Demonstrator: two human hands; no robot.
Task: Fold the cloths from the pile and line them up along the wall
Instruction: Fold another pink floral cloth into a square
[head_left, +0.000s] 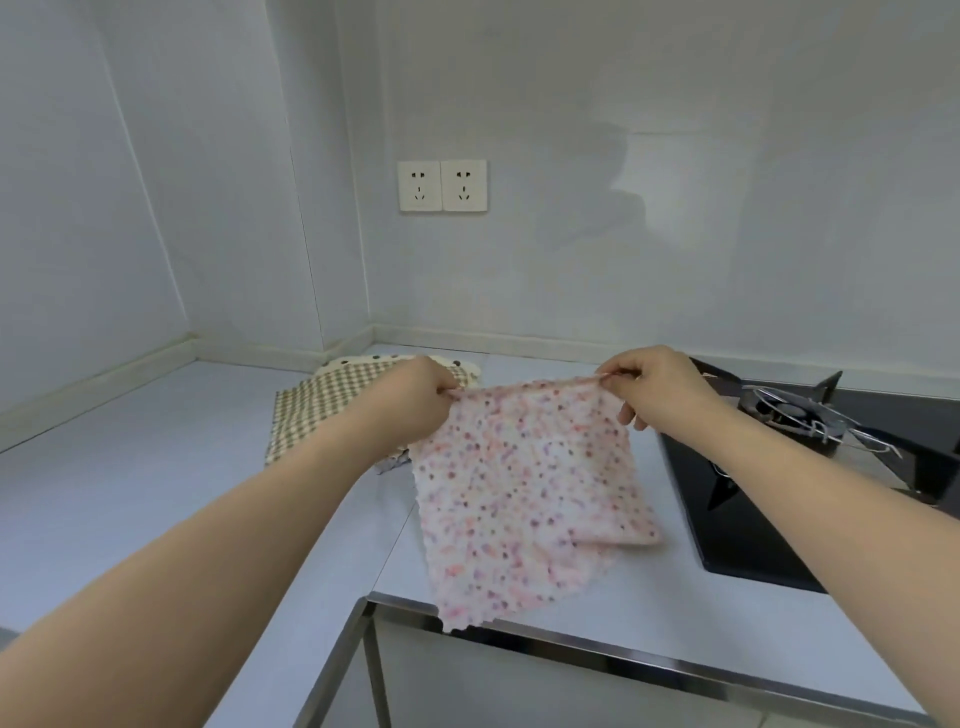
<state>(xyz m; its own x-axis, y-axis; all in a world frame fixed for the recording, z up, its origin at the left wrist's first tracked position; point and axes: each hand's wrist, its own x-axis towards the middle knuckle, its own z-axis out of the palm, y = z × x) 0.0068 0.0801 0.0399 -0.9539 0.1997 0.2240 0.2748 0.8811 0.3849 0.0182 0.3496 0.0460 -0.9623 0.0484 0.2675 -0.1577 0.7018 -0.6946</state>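
Pink speckled fleecy cloth (524, 483) hangs over the pale counter (156, 467), its top corners pinched by the left hand (415, 397) and right hand (654, 387); unfolded yet. The checked and dotted cloth pile (332, 410) waits near the wall (623, 208), seemingly none lined up.

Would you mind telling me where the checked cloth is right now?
In the head view, the checked cloth lies on the counter left of centre, near the wall corner, behind the left hand and the pink spotted cloth.
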